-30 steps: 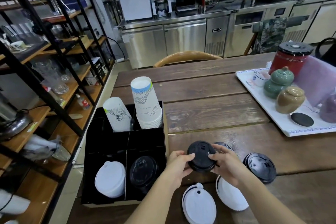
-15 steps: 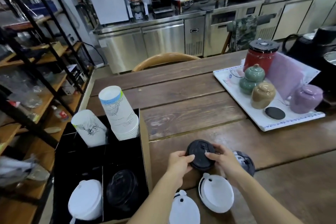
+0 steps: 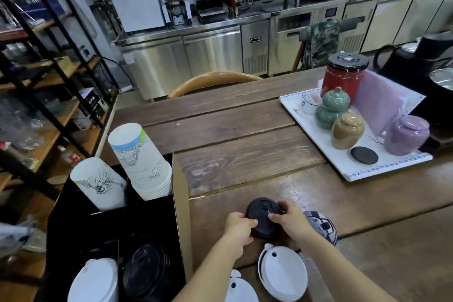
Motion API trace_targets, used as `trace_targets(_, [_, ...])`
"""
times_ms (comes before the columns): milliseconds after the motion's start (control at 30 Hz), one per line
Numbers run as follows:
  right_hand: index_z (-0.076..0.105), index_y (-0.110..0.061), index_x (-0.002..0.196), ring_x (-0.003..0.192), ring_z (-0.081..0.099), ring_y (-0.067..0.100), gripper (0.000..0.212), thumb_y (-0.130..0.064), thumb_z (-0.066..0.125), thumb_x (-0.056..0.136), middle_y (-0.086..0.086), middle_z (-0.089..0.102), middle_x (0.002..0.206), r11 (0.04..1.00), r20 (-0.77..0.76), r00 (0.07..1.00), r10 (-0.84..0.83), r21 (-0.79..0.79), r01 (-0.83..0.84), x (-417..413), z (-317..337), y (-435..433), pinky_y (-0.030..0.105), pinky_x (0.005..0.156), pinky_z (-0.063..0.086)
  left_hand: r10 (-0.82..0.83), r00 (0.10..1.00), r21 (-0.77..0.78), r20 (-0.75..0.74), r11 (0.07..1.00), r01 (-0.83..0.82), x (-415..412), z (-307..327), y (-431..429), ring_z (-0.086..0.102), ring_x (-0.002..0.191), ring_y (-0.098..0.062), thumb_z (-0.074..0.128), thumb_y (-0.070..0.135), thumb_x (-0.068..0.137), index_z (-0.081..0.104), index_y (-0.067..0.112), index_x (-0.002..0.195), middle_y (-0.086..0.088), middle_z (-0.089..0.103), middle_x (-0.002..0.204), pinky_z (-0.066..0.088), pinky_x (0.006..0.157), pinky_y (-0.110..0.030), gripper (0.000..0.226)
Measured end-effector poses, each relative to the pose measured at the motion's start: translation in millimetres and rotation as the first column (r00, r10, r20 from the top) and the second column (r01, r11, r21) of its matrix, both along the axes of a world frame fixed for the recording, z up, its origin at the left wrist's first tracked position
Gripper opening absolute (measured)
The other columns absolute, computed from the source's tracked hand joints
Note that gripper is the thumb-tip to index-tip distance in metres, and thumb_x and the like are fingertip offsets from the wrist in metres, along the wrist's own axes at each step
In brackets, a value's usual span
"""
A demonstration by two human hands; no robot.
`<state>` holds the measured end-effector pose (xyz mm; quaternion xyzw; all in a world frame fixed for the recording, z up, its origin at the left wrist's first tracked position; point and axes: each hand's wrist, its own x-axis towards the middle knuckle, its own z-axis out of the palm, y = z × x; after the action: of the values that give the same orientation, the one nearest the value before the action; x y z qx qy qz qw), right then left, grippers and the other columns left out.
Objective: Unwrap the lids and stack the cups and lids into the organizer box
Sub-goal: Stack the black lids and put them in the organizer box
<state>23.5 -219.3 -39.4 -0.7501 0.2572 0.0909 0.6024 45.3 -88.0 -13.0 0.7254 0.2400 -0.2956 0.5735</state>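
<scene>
Both hands grip one black lid point(image 3: 262, 218) just above the wooden table point(image 3: 245, 154): my left hand point(image 3: 239, 229) holds its left edge, my right hand point(image 3: 290, 220) its right edge. Behind the right hand lies a wrapped stack of black lids point(image 3: 322, 227). Two white lids rest near the front edge, one point(image 3: 284, 273) under my right forearm, another point(image 3: 241, 289) partly cut off. The black organizer box point(image 3: 181, 203) at the left holds two stacks of white paper cups point(image 3: 141, 162) point(image 3: 98, 182) at the back, white lids point(image 3: 95, 282) and black lids point(image 3: 147, 272) in front.
A white tray point(image 3: 318, 144) at the right carries a red canister point(image 3: 343, 76), several small ceramic jars and a black coaster. A wooden chair back point(image 3: 213, 81) stands beyond the table. Black-framed wooden shelves point(image 3: 49, 81) line the left side. Steel counters run along the back.
The camera view has shifted slightly right and forward. Both hands stay on the black lid, with the fingers adjusted a little on its top.
</scene>
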Motion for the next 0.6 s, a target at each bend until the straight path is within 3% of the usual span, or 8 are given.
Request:
trace_targets(100, [0.045, -0.002, 0.125, 0.103, 0.056, 0.026, 0.048, -0.007, 0.066, 0.082, 0.013, 0.058, 0.118, 0.999, -0.023, 0.999, 0.03, -0.037, -0.031, 2.4, -3.0, -0.3, 0.029, 0.08, 0.046, 0.021, 0.999, -0.021, -0.036, 1.0, -0.022, 0.9, -1.7, -3.0, 0.051, 0.118, -0.031, 0.061, -0.001, 0.087, 0.043, 0.001, 0.135, -0.018, 0.052, 0.129, 0.05, 0.094, -0.04, 0.051])
trace_targets(233, [0.048, -0.004, 0.122, 0.099, 0.057, 0.024, 0.046, -0.004, 0.067, 0.08, 0.01, 0.059, 0.111, 0.998, -0.037, 0.997, 0.066, -0.021, -0.067, 3.3, -3.4, -3.1, 0.031, 0.081, 0.048, 0.021, 0.998, -0.075, -0.056, 0.997, -0.025, 1.4, 0.3, -5.7, 0.047, 0.098, -0.023, 0.057, -0.004, 0.089, 0.046, 0.001, 0.132, -0.009, 0.048, 0.104, 0.048, 0.093, -0.038, 0.045])
trace_targets(467, [0.054, -0.004, 0.118, 0.1, 0.061, 0.029, 0.048, 0.003, 0.07, 0.073, 0.014, 0.064, 0.109, 0.996, -0.028, 0.996, 0.079, 0.039, -0.078, 2.0, -4.3, -5.5, 0.033, 0.083, 0.053, 0.08, 0.988, -0.141, -0.132, 0.985, -0.099, 2.4, -2.8, -3.8, 0.049, 0.102, -0.026, 0.062, -0.006, 0.083, 0.049, 0.003, 0.128, -0.013, 0.054, 0.115, 0.049, 0.095, -0.045, 0.048])
trace_targets(600, [0.054, -0.007, 0.114, 0.103, 0.06, 0.031, 0.049, 0.004, 0.073, 0.071, 0.015, 0.063, 0.112, 0.994, -0.012, 0.999, 0.051, 0.095, -0.049, 2.0, -4.8, -8.2, 0.041, 0.089, 0.053, 0.106, 0.986, -0.184, -0.13, 0.974, -0.129, 1.2, -1.4, -2.6, 0.051, 0.098, -0.023, 0.062, -0.006, 0.083, 0.054, 0.01, 0.114, -0.007, 0.057, 0.103, 0.048, 0.089, -0.041, 0.035])
